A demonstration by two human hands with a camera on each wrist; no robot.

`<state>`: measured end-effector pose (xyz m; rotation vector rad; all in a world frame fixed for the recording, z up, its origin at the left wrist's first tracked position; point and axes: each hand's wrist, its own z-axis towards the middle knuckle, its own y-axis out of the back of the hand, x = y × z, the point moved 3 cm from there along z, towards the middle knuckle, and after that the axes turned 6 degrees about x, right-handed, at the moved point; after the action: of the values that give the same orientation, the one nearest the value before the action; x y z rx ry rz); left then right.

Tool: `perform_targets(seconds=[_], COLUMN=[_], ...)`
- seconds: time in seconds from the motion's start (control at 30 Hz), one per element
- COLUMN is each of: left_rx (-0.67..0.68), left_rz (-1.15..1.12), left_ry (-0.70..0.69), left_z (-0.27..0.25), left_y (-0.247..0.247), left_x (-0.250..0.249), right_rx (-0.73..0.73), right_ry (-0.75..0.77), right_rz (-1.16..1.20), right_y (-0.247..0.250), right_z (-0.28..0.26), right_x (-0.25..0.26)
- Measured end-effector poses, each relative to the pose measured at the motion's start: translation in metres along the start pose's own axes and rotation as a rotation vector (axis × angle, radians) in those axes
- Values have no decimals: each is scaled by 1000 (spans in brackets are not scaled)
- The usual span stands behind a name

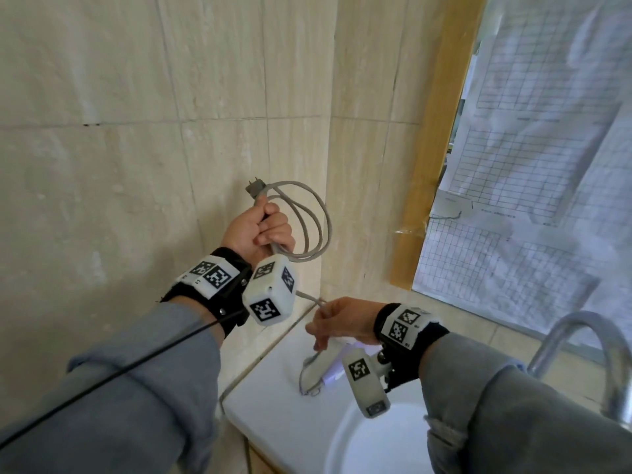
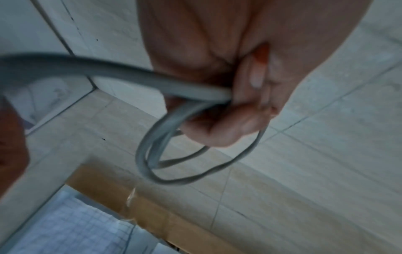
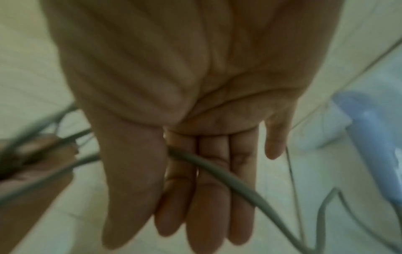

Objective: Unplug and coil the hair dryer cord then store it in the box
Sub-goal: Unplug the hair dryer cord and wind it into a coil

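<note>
Plug (image 1: 254, 190) already out. 2 cord (image 1: 309, 220) loops gripped in raised left hand (image 1: 258, 230), kept tangle-free. Slack fed between thumb and straight fingers of right hand (image 1: 337, 321), above hair dryer (image 1: 325, 366) on desk (image 1: 273, 398). Box unseen.

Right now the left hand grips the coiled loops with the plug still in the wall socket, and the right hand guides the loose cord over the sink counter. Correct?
Not quite. The plug is out of the wall: the head view shows its prongs bare above the left hand, which grips the coiled loops. The right hand does guide the loose cord over the sink counter.
</note>
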<state>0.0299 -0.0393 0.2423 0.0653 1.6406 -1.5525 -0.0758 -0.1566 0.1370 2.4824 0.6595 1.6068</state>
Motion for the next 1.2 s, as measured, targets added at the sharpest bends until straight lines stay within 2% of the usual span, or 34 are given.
perform_targets(seconds=[0.07, 0.13, 0.17, 0.2, 0.33, 0.5, 0.63, 0.77, 0.87, 1.03, 1.2], left_rx=[112, 291, 349, 345, 105, -34, -104, -164, -242, -267, -261], left_rz=[-13, -61, -68, -32, 300, 563, 860, 1104, 1169, 1193, 1201], left_ry=[42, 124, 154, 153, 105, 214, 207, 126, 95, 131, 146], left_z=[-3, -10, -13, -15, -22, -23, -21, -21, -19, -14, -11], left_y=[1, 0, -2, -1, 2, 12, 17, 20, 25, 28, 24], left_x=[-6, -11, -13, -14, -13, -3, 11, 22, 27, 40, 47], right_rx=[-37, -46, -57, -65, -173, -401, -564, -577, -536, -465, -461], right_ry=[-106, -210, -252, -273, -243, -237, -209, -89, 25, 183, 296], right_rz=[-199, -347, -401, -422, -284, -156, 166, 538, 692, 741, 738], right_y=[6, 10, 12, 14, 25, 42, 45, 40, 35, 28, 30], right_z=[-3, -6, -9, -10, -8, 2, 5, 12, 13, 9, 1], right_x=[-8, -19, -24, -29, -30, -11, 1, 11, 20, 39, 48])
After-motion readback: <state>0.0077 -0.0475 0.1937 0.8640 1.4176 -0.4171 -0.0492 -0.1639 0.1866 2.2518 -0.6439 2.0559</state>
